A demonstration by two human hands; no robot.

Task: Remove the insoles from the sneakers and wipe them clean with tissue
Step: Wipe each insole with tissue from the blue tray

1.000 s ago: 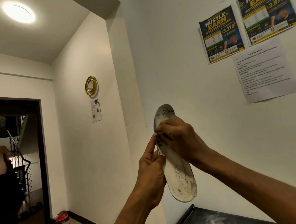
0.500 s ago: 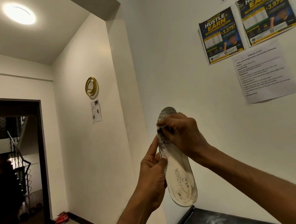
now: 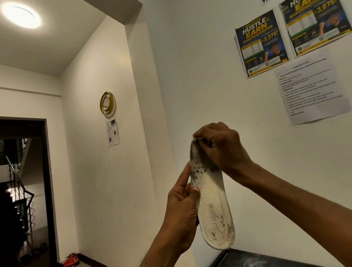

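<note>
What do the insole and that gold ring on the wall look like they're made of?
Insole: probably foam with a matte fabric top; it looks thin, with the printed surface worn off in dark patches. Ring: shiny gold finish with bright highlights, so polished metal or metal-look plastic; the picture cannot settle which.

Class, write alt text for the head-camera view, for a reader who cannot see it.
Two bare hands hold a stained white foam insole upright before a white wall: the left hand grips its side, the right hand pinches its top end. Two blue-and-yellow posters hang above.
</note>
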